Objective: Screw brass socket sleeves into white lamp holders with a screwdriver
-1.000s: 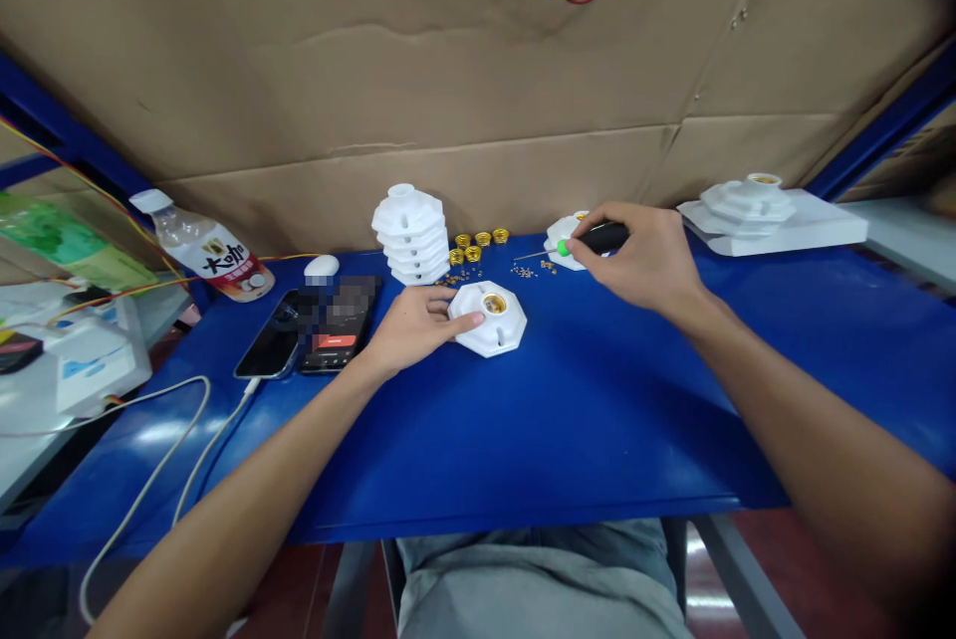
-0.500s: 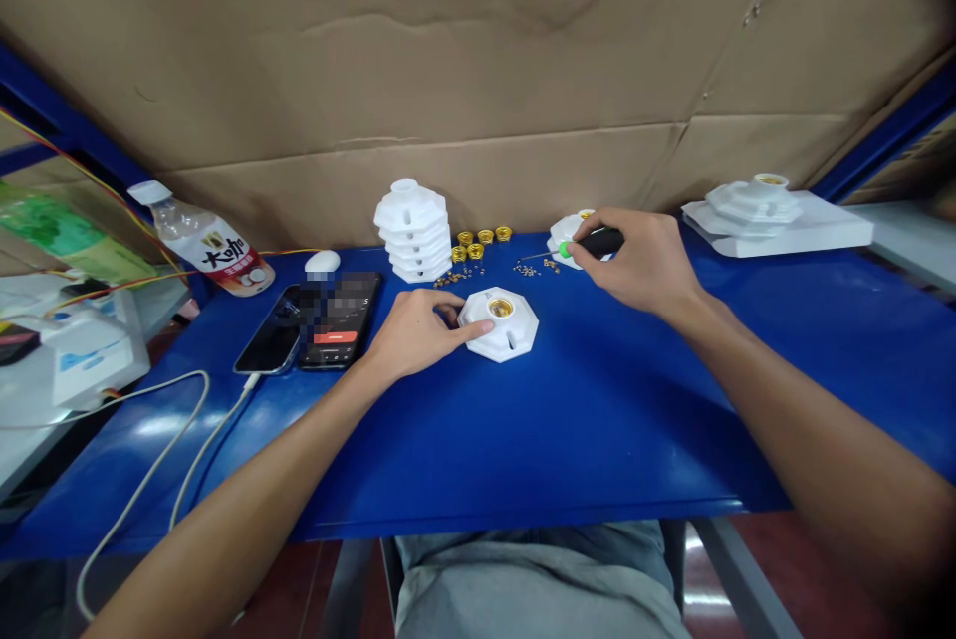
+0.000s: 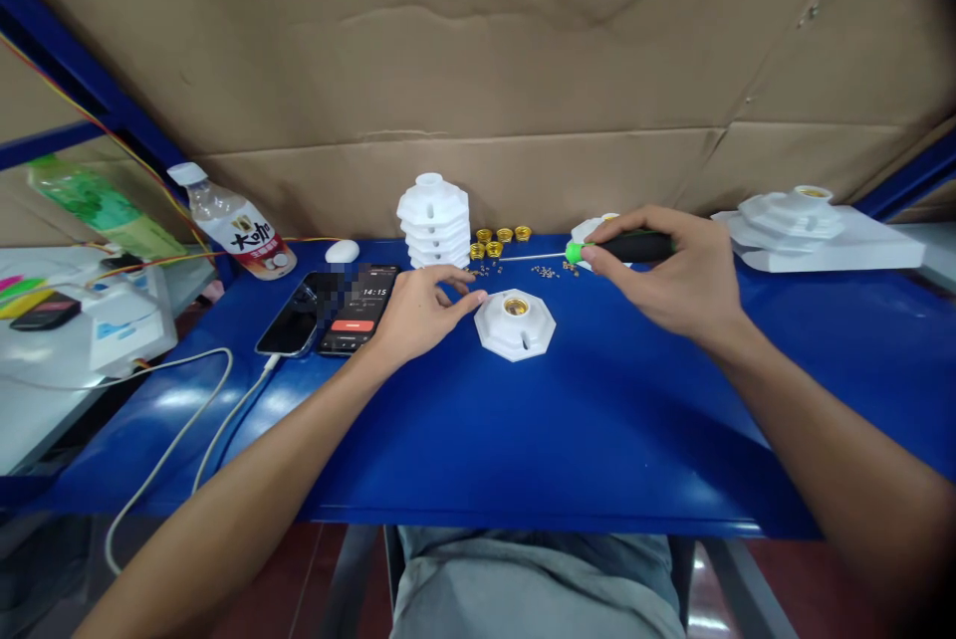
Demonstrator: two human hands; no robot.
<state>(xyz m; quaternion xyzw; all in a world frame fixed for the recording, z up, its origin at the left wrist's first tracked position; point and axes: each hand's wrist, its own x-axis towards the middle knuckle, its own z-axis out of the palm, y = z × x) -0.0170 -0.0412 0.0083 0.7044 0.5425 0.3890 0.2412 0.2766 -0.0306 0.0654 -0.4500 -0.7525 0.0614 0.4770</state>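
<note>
A white octagonal lamp holder [image 3: 515,332] with a brass-coloured threaded socket lies face up on the blue table. Just left of it is my left hand [image 3: 429,306], its fingers apart and holding nothing; the thumb tip is at the holder's edge, and I cannot tell whether they touch. My right hand [image 3: 679,271] grips a screwdriver [image 3: 634,247] with a black and green handle. Its thin shaft points left, towards several brass-coloured threaded shells [image 3: 494,248] and tiny metal parts [image 3: 547,272]. Behind that hand, another white lamp holder [image 3: 594,229] is partly hidden.
Back centre stands a stack of white lamp holders [image 3: 434,221]. To the left are two phones [image 3: 295,316], a white earbud-like case [image 3: 342,252], a drink bottle [image 3: 239,231] and a charging cable [image 3: 224,420]. More holders sit on a white slab [image 3: 881,243] at the right, against the cardboard wall [image 3: 523,72].
My left hand has let go of the lamp holder and drawn back to its left. The screwdriver has moved left, its tip now by the brass shells. The camera view has shifted slightly.
</note>
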